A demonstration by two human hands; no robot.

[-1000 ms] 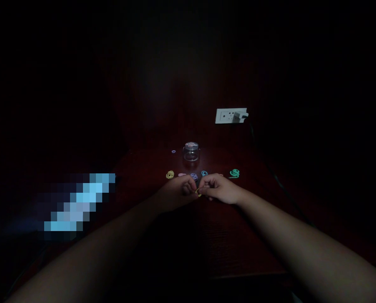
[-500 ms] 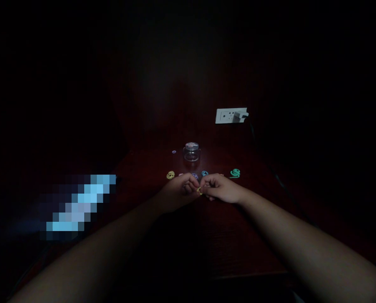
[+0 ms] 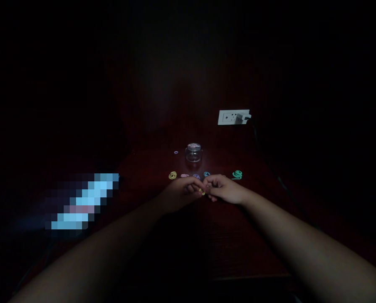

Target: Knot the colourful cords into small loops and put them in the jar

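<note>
My left hand [image 3: 183,193] and my right hand [image 3: 224,189] meet over the table, fingertips pinched around a small yellow hair tie [image 3: 202,192]. Its full shape is partly covered by the fingers. Just beyond the hands lies a row of small coloured heaps of bands: a yellow heap [image 3: 173,175], a pink one [image 3: 184,176], a purple one [image 3: 196,176], a blue one [image 3: 207,174] and a green one [image 3: 237,174]. A bit of orange shows behind my right hand, mostly hidden.
A clear lidded jar [image 3: 193,153] stands behind the row, with a single purple ring [image 3: 176,152] to its left. A white wall socket [image 3: 234,117] holds a plug, its cable running down the right side. A bright pixelated screen [image 3: 87,202] sits at left. Surroundings are very dark.
The view has shifted slightly, so everything appears a little further right. Both hands still pinch the yellow hair tie, with the fingers slightly rearranged.
</note>
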